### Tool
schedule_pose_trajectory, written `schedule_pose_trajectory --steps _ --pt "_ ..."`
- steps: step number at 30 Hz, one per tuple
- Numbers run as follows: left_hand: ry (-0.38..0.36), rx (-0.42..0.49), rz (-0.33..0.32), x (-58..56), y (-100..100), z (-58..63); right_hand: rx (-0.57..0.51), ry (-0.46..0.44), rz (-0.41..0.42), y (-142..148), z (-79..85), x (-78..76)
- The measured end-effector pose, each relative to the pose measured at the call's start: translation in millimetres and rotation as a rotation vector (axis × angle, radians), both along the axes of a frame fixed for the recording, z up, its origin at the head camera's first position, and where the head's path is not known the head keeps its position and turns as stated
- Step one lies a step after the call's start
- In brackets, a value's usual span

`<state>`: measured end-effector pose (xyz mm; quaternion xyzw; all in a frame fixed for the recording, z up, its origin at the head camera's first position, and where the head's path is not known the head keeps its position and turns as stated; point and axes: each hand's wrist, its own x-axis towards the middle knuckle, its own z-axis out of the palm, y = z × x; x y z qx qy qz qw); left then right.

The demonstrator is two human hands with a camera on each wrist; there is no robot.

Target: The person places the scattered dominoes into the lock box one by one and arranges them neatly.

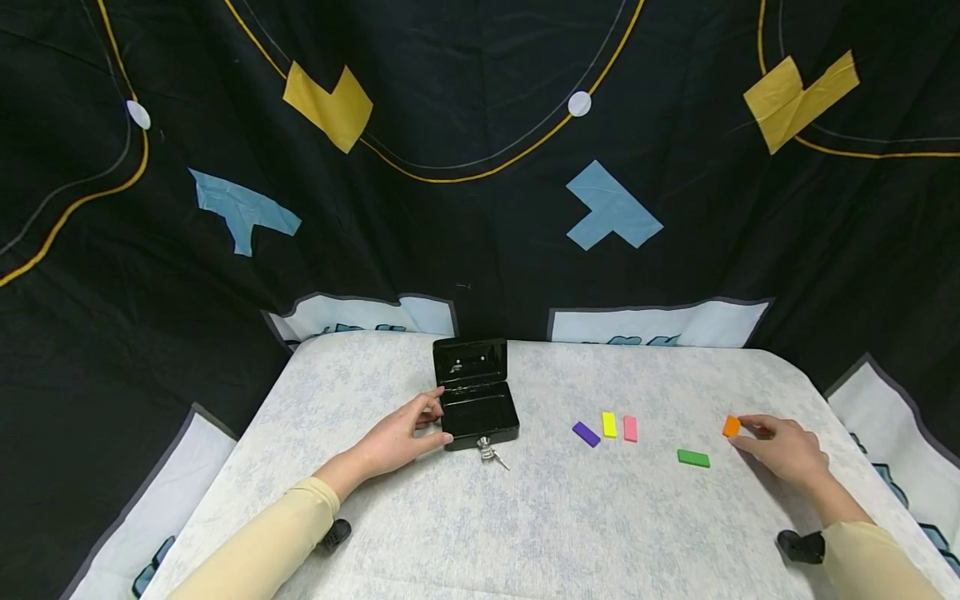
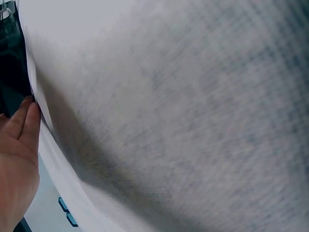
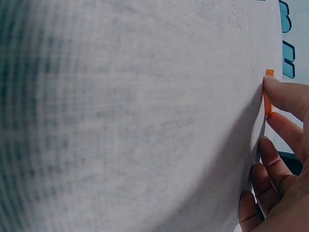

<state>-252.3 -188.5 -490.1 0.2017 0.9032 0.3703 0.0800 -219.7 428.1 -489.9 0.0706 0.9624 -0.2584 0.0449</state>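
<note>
Well apart: box rim point(image 1: 512, 409), orange block point(image 1: 731, 427)

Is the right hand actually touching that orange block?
Touching: the right wrist view shows the right hand pinching the orange block at its two ends.

Black cloth point(image 1: 480, 242) hangs behind the far edge of the table point(image 1: 570, 533), bearing yellow patches point(image 1: 333, 115), blue patches point(image 1: 615, 208) and curving yellow lines point(image 1: 450, 181); dark-bordered white panels point(image 1: 660, 325) show past its far and side edges.

Between the obstructing black box point(image 1: 480, 412) and purple block point(image 1: 586, 434), the cloth point(image 1: 546, 467) seems passable.
</note>
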Motion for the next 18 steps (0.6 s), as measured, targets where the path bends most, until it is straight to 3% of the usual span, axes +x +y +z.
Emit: schedule_pose_trajectory --steps 18 --pt "-0.01 0.001 0.008 -0.7 -0.3 -1.7 0.033 0.019 -0.006 -4.6 3.3 1.0"
